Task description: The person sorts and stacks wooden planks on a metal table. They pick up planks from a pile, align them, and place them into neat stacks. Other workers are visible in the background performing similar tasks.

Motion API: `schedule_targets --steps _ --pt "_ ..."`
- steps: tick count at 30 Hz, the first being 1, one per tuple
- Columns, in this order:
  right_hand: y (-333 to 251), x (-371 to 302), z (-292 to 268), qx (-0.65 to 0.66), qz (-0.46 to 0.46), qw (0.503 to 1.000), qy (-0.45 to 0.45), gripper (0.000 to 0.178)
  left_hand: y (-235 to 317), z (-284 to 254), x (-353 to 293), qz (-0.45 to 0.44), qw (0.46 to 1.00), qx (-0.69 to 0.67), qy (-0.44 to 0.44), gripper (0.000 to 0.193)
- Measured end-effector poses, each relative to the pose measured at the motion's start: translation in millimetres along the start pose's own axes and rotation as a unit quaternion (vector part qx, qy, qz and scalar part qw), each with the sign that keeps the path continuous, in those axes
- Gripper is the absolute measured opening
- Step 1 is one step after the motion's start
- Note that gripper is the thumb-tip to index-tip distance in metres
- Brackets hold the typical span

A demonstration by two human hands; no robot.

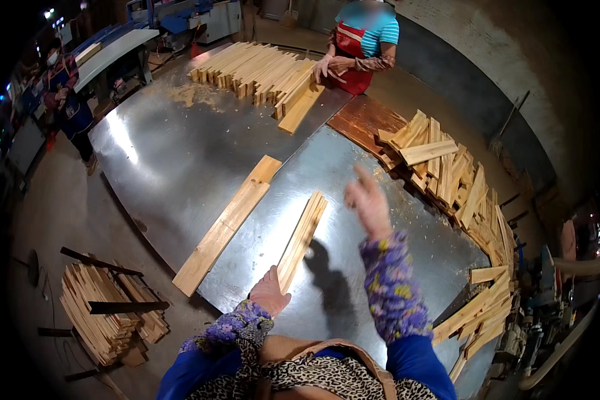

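My left hand (269, 293) is closed round the near end of a few narrow wooden strips (303, 235), which stand side by side on the metal tabletop (327, 153). Above the table, to the right of the strips, my right hand (370, 203) is raised with nothing in it. Its fingers are apart and slightly blurred, one reaching forward. To the left of the strips lies a long, wider board (223, 230), with a second board (267, 169) at its far end.
A jumbled pile of wooden strips (440, 157) runs down the table's right edge. At the far edge lies a row of strips (247, 70), where a person in a red apron (353, 50) stands. More strips rest on a rack (103, 310) at lower left. Another person (67, 100) stands far left.
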State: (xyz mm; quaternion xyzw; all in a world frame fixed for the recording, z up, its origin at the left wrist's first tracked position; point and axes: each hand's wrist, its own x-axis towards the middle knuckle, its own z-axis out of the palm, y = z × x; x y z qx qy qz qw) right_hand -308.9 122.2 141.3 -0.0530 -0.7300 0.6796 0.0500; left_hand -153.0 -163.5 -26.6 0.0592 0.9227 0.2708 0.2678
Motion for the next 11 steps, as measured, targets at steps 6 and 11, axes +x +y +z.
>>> schedule_targets --steps 6,11 --pt "215.5 -206.3 -23.4 -0.425 0.077 0.902 0.004 0.068 3.0 -6.6 4.6 -0.002 1.000 0.002 -0.023 0.113" --pt "237.7 -308.0 -41.3 -0.590 0.136 0.791 -0.095 0.084 8.2 -4.4 12.8 -0.011 0.999 0.036 -0.035 0.113"
